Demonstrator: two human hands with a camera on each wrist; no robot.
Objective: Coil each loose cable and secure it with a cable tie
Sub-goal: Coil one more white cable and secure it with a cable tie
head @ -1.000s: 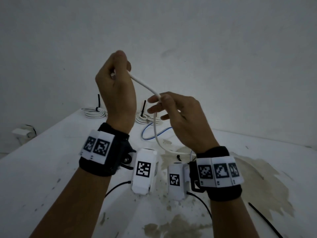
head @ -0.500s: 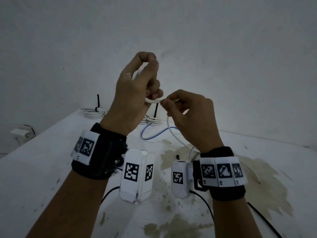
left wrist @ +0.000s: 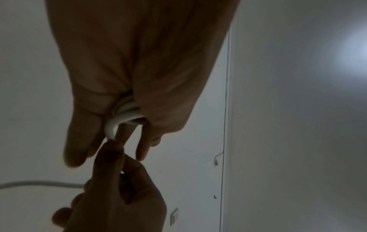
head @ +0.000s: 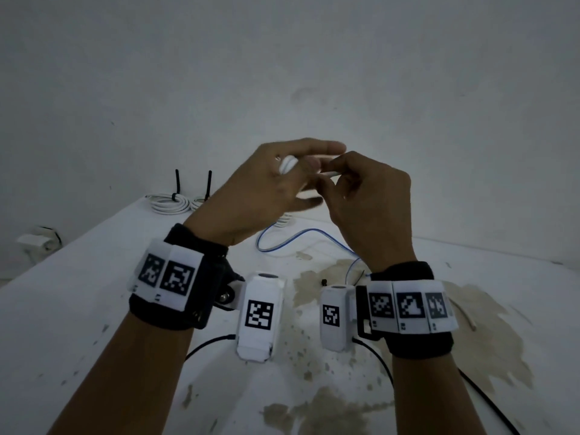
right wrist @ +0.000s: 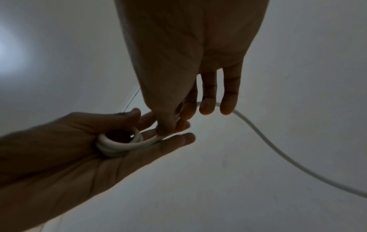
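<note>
I hold both hands up over the table. My left hand (head: 309,167) grips a small coil of white cable (head: 287,164) between the thumb base and the fingers, which point right and are mostly straight. The coil (right wrist: 119,144) shows a few loops in the right wrist view. My right hand (head: 332,175) pinches the cable (right wrist: 158,138) between thumb and forefinger just where it leaves the coil. The loose tail (right wrist: 278,149) curves away to the right and down. The left wrist view shows the same coil (left wrist: 127,113) and the right hand's pinch below it.
Two tied white coils (head: 169,204) with upright black ties lie at the table's back left, and another coil (head: 284,221) sits behind my left hand. A loose blue cable (head: 298,240) runs across the stained white table (head: 78,293). A black cable tie (head: 489,406) lies front right.
My left hand has dropped and turned, its curled fingers now stretched out to the right. My right hand has come up against it, laying more cable onto the coil.
</note>
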